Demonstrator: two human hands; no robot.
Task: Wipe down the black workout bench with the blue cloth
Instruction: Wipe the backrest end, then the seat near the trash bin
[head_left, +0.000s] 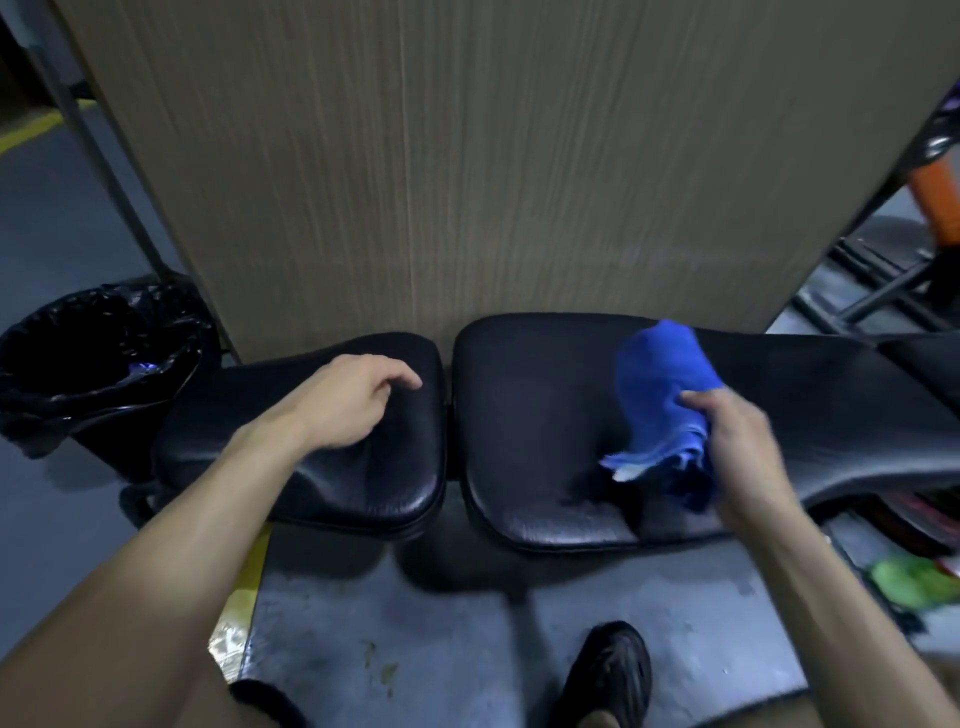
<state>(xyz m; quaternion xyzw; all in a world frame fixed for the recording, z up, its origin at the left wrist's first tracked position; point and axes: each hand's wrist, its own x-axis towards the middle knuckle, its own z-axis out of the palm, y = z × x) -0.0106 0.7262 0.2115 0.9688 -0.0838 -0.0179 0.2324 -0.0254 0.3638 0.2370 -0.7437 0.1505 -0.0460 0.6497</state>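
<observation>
Left hand (353, 400) is resting on the bench's (545, 405) small seat pad (363, 467), fingers loosely curled, holding nothing. Right hand (743, 447) is gripping the bunched blue cloth (660, 395) on the long pad (831, 395), seemingly mid-wipe. Probably needs sweeping rightward next.

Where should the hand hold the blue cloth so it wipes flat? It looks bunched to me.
Probably from above, at the near bunched end, where the right hand already grips the blue cloth. The far half lies spread on the long pad of the black bench, so holding the gathered folds leaves that part free to wipe. The left hand rests on the short pad.
</observation>
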